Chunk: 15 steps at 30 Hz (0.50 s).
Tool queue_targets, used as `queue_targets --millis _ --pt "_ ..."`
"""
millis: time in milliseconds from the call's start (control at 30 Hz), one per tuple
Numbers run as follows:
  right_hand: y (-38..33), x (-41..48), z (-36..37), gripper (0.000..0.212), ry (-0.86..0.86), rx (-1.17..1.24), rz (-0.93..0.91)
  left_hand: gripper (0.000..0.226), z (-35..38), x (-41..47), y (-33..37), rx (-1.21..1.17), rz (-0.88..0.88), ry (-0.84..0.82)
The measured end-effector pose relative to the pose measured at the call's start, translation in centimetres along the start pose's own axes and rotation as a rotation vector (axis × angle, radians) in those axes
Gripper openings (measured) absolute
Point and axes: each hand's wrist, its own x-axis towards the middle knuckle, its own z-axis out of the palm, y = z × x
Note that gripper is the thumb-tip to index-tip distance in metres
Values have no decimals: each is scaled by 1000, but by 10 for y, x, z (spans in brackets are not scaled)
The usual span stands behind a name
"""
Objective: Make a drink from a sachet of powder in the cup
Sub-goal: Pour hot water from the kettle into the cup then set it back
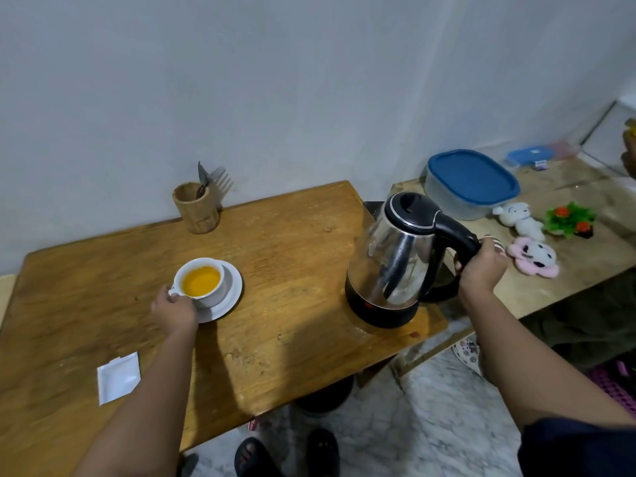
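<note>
A pale plastered wall (275,80) backs a worn wooden table (282,256) standing on marble-patterned floor (430,425), with a second, paler table (585,256) beyond the right hand (481,266). That hand is wrapped around the black handle of a steel kettle (395,256), which sits upright on the tabletop. The left hand (173,309) pinches the handle of a white cup (201,282) of orange drink on its saucer (230,297). An opened white sachet (118,376) lies flat, nearer the person than the left hand.
</note>
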Motion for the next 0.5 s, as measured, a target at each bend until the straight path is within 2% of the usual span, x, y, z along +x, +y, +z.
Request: queue_targets --millis 267,400,500 --pt "1 4 -6 32 -33 -91 -45 41 0 -1 1 -8 -3 -8" --pt "15 9 -19 17 -27 -65 -29 41 -1 -5 2 14 13 -8" --pt "15 2 -24 15 -40 -64 -39 41 -1 -2 1 15 14 -11"
